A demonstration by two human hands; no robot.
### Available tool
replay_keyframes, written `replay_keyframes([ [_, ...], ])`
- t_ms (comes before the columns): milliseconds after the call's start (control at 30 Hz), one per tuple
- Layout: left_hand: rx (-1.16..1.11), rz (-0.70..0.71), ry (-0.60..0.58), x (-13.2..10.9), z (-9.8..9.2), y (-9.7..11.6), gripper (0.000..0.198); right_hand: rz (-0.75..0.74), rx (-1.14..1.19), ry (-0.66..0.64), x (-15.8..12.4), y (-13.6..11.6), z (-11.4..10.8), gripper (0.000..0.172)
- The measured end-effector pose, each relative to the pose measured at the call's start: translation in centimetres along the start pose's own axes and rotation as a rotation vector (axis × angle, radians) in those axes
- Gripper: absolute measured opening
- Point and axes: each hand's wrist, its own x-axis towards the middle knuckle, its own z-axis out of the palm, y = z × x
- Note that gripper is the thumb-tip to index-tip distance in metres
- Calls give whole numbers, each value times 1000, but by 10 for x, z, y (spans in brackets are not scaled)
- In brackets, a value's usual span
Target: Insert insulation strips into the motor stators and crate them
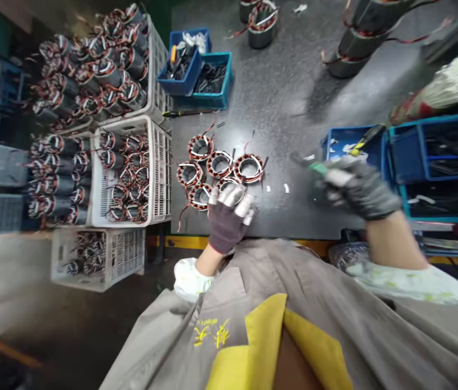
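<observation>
My left hand (229,214), in a dark glove with pale fingertips, rests on a wound motor stator (231,187) at the near edge of the dark bench. Its fingers curl over the stator's top. Several more stators (219,163) with copper windings stand in a cluster just beyond it. My right hand (356,187), in a grey glove, is closed round a small tool with a green handle (318,168), held above the bench to the right of the cluster. Motion blur smears the right hand.
White crates (159,179) full of stators stand left of the bench, another crate (102,257) on the floor. Blue bins (196,67) with tools sit at the back. Blue bins (436,157) line the right side. Larger stators (261,24) stand at the far back.
</observation>
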Motion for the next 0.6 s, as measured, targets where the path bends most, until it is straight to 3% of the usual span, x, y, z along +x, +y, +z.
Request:
replay_keyframes([
  [67,21,82,-117,2,-10,0,45,-120,146,-312,-10,-31,61,72],
  [133,51,59,-263,-3,-21,-12,49,-185,234,-489,-13,-57,108,70],
  [267,71,-90,-506,-31,-39,-60,53,-40,348,-406,-11,-88,170,68],
  [400,-25,-210,-539,-68,-52,-105,53,-79,358,-434,-20,-115,242,69],
  [533,-557,-391,-506,-100,-68,-140,59,2,481,-400,-27,-134,303,67],
  [600,-805,-408,-533,-111,-79,-164,65,48,543,-257,-22,-136,315,65],
])
